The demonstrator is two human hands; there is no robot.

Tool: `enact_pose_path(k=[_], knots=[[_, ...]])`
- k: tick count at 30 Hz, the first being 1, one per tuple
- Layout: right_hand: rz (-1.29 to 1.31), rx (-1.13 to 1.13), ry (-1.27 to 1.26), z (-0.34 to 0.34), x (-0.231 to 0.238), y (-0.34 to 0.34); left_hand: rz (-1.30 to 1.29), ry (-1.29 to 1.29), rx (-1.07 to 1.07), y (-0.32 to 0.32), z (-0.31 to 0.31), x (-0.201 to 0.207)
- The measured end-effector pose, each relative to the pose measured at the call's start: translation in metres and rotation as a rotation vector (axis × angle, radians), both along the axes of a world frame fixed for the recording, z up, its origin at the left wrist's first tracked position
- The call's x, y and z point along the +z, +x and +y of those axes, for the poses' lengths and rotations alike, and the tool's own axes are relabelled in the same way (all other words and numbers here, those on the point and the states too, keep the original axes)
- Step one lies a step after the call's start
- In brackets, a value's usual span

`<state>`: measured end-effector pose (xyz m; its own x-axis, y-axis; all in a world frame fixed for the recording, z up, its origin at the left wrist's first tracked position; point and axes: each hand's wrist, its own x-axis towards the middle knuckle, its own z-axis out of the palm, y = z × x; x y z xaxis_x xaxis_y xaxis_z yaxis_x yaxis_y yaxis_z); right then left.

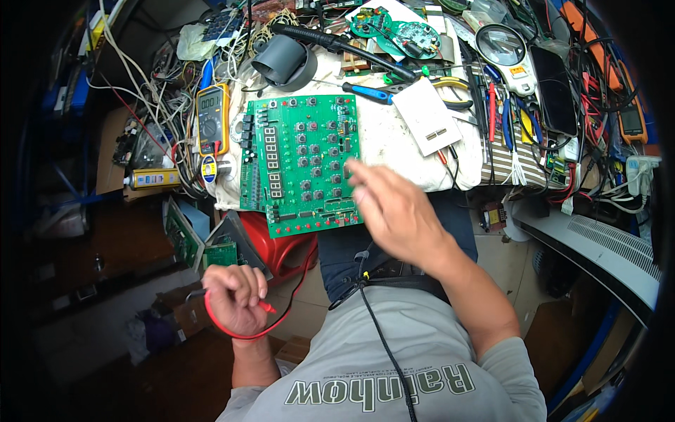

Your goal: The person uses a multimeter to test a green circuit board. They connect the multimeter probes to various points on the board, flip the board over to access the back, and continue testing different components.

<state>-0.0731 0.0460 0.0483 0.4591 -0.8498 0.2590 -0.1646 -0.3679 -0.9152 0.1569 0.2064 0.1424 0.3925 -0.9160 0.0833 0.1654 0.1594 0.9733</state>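
The green circuit board point(301, 163) lies flat in the middle of the frame, on a pale cloth point(394, 144) spread over the worktop point(492, 151), its near edge hanging toward the person's lap. The left hand point(234, 299), low at lower left and well off the board, is closed around a red probe point(266, 307) and its looped red lead point(281, 320). The right hand point(394, 207) hangs open over the board's lower right corner, fingers loose and blurred; I cannot tell whether it touches the board.

It looks to me like a pause between readings. A yellow meter point(212, 119) sits just left of the board, so the probe would have to come up from the lap to a point on the board, with the board kept steady.

The right hand hides the board's lower right corner. The tangle of wires and tools along the top is too crowded to sort out, and no second probe can be made out.
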Motion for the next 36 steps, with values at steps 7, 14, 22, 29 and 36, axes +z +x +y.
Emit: enact_pose_path(k=[7,14,22,29,36], knots=[[0.601,-0.106,-0.234,-0.028,-0.043,0.029,-0.390,0.541,0.320,-0.008,0.003,-0.054],[0.741,-0.106,-0.348,-0.033,-0.047,0.038,-0.603,0.558,0.246,-0.010,-0.012,-0.068],[0.816,-0.042,-0.297,-0.035,-0.042,0.037,-0.630,0.553,0.221,-0.004,-0.008,-0.075],[0.820,-0.028,-0.304,-0.035,-0.042,0.035,-0.598,0.558,0.225,-0.002,-0.006,-0.079],[0.856,-0.028,-0.341,-0.036,-0.042,0.035,-0.585,0.529,0.232,-0.001,-0.006,-0.082]])
